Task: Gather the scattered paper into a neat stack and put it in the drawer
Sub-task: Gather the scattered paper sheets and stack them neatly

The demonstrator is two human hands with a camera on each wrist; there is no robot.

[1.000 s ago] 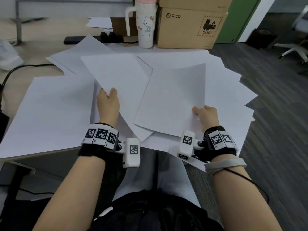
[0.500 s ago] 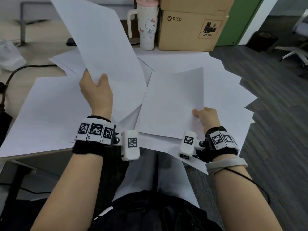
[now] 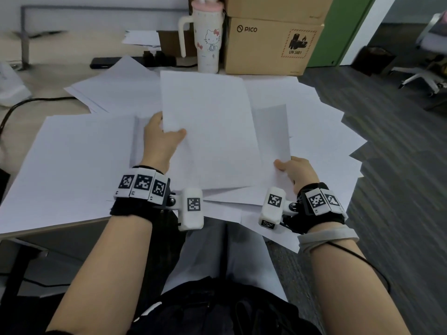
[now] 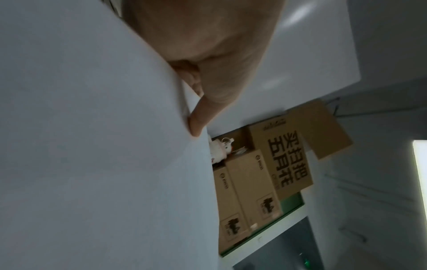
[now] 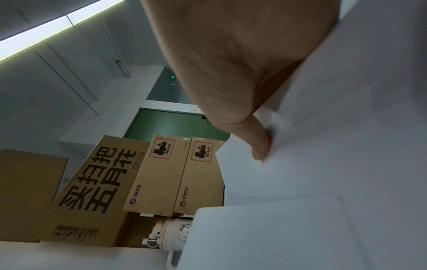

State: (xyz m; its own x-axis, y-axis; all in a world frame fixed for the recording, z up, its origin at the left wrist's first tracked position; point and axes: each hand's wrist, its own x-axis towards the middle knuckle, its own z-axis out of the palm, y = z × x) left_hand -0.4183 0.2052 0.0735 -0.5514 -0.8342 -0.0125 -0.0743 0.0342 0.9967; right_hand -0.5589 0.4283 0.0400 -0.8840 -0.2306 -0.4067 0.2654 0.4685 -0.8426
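1. My left hand (image 3: 161, 139) pinches the left edge of a white sheet (image 3: 210, 131), thumb on top and the other fingers hidden under it; the left wrist view shows the thumb (image 4: 201, 117) pressed flat against the paper.
2. That sheet sits raised over the middle of the pile, overlapping a second sheet (image 3: 273, 131) to its right.
3. My right hand (image 3: 298, 171) grips the near right corner of that second sheet — thumb on top, the other fingers out of sight beneath. The right wrist view shows the thumb (image 5: 258, 144) clamped on the paper.
4. The rest of the scattered paper (image 3: 72, 160) lies fanned across the desk (image 3: 36, 76), some sheets hanging past its near and right edges.
5. Behind the pile stand a white tumbler (image 3: 208, 37) with a pink lid and, just to its right, a cardboard box (image 3: 271, 44) marked PICO.
6. A black cable (image 3: 29, 101) runs over the desk at the far left — apart from the sheets I hold.
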